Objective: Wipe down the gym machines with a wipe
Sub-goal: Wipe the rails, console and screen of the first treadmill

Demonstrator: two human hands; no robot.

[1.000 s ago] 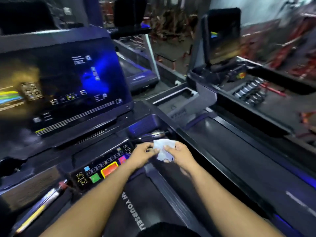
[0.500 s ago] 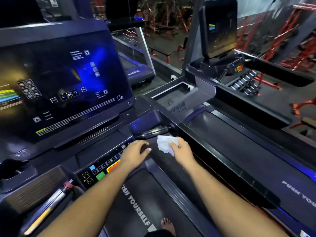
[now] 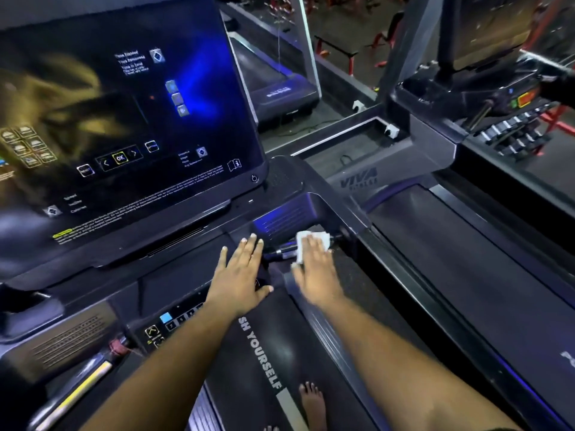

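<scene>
Since half a second ago: both your hands have gone forward and flattened; the wipe, then pinched upright in your right fingers, now lies pressed under your right palm against the handlebar.

Item, far left: yellow-striped grip (image 3: 81, 389) on the near left of the console, untouched.

Item: touchscreen (image 3: 124, 126), lit, tilted toward you, well above both hands.

Item: button panel (image 3: 169, 325), partly covered by your left forearm.

Item: left hand (image 3: 241, 275), flat, fingers straight and spread, resting on the console deck just left of the handlebar. It holds nothing.

Item: handlebar (image 3: 281, 252), a short dark bar with a shiny section. Its long axis runs left to right, rising slightly toward the right. The bare end shows between your two hands; the right end passes under the wipe.

Item: wipe (image 3: 312, 241), white, crumpled, draped over the handlebar. Its far edge shows beyond your fingertips; the rest is hidden under the hand.

Item: right hand (image 3: 314, 269), fingers straight and together, pressing the wipe down; the two hands lie apart, with the bar's bare end between them.

Item: treadmill belt (image 3: 264, 362), lettered, below your arms; a bare foot (image 3: 312, 402) stands on it.

Item, far right: neighbouring treadmill (image 3: 466, 259), not yet reached.

Judgement: the right hand is the nearer and already on the bar. The unwiped stretch lies to its left, so the stroke should run leftward along the bar's axis, toward the idle left hand.
</scene>
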